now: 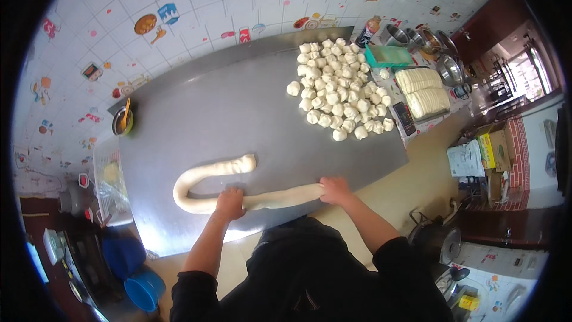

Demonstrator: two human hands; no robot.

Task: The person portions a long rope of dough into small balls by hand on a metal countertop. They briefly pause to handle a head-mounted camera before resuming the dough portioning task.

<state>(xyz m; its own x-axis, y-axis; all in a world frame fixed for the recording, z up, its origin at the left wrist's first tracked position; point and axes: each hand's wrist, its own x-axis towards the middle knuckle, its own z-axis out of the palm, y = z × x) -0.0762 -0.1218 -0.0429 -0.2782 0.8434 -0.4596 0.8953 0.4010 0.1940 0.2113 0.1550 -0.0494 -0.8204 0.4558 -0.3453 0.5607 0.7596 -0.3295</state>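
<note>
A long, thick rope of pale dough (pixel 281 198) lies in a hook shape on the metal-topped table (pixel 214 98), near its front edge. My left hand (pixel 230 204) is closed around the rope at its middle. At the rope's right end, my right hand (pixel 335 190) grips the dough. From my left hand the rope runs left, bends round and ends in a rounded tip behind it. A large heap of small dough pieces (pixel 337 85) covers the back right of the table.
A bowl with an orange-handled utensil (pixel 123 122) stands at the left corner. Right of the heap are a green container (pixel 389 56), a tray of sliced dough (pixel 422 92), a dark scale (pixel 403 118) and metal bowls (pixel 450 70). Blue buckets (pixel 144 289) stand on the floor at left.
</note>
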